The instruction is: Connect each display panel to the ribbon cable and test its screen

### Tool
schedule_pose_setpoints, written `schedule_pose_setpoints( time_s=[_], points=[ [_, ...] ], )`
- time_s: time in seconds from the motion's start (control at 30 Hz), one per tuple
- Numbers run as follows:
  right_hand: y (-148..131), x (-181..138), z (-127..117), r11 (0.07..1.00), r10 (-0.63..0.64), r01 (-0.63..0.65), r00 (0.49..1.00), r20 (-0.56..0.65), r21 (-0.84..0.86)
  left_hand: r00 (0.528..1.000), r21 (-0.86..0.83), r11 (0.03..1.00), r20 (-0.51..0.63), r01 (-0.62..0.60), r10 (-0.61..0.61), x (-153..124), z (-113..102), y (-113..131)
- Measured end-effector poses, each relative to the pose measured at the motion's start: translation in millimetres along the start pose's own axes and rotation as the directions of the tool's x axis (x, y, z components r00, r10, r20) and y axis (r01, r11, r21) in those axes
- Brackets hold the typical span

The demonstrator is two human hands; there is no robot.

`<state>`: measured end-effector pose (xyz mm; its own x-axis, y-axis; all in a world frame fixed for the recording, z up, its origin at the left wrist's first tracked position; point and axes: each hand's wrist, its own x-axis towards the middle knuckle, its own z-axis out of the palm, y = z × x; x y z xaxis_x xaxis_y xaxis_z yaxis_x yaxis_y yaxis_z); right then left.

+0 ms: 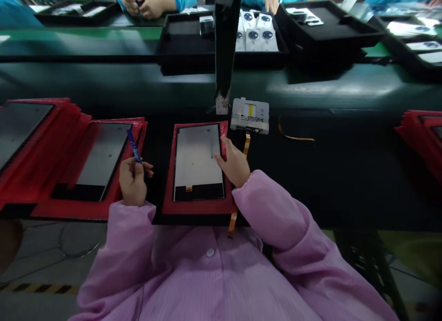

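A slim blue pen (134, 146) points up and away from my left hand (133, 182), its lower end pinched between thumb and fingers. In front of me lies a flat display panel (196, 164), pale grey with a black strip along its near end. A red bubble-wrap sheet (198, 207) is beneath it. My right hand (235, 163) rests at the panel's right edge, thumb and fingers apart, the thumb over the panel. A small orange tab (189, 189) shows on the black strip. Part of a copper-coloured flex cable is hidden under my right forearm.
A grey boxed module (250, 114) with a flex cable (247, 144) sits beyond my right hand. More panels (103, 153) on red wrap are stacked left. A dark post (226, 44) rises ahead, before black trays (188, 44) and co-workers' hands (152, 4).
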<state>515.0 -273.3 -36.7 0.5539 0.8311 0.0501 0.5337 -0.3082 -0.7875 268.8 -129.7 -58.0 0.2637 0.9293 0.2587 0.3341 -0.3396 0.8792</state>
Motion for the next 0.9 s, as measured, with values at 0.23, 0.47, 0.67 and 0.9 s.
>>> schedule_pose_setpoints(
  time_s=[0.23, 0.47, 0.67, 0.9],
  points=[
    [-16.4, -18.4, -10.3, 0.942, -0.329, 0.331, 0.874, 0.358, 0.059, 0.845, -0.137, 0.977, 0.491, -0.163, 0.209, -24.2, 12.3, 49.1],
    [-21.3, -29.3, -1.2, 0.865, -0.420, 0.146, 0.734, 0.533, 0.480, 0.429, -0.297, 0.865, 0.774, -0.405, 0.466, -18.9, 35.2, 79.2],
    [-18.7, -25.2, -6.6, 0.793, -0.470, 0.037, 0.671, 0.573, 0.608, 0.278, -0.396, 0.871, 0.836, -0.291, 0.473, 1.9, 46.2, 77.9],
    [-11.3, -14.1, -18.0, 0.813, -0.484, 0.098, 0.661, 0.573, 0.574, 0.148, -0.400, 0.909, 0.898, -0.118, 0.414, 24.1, 70.1, 74.1]
  ],
)
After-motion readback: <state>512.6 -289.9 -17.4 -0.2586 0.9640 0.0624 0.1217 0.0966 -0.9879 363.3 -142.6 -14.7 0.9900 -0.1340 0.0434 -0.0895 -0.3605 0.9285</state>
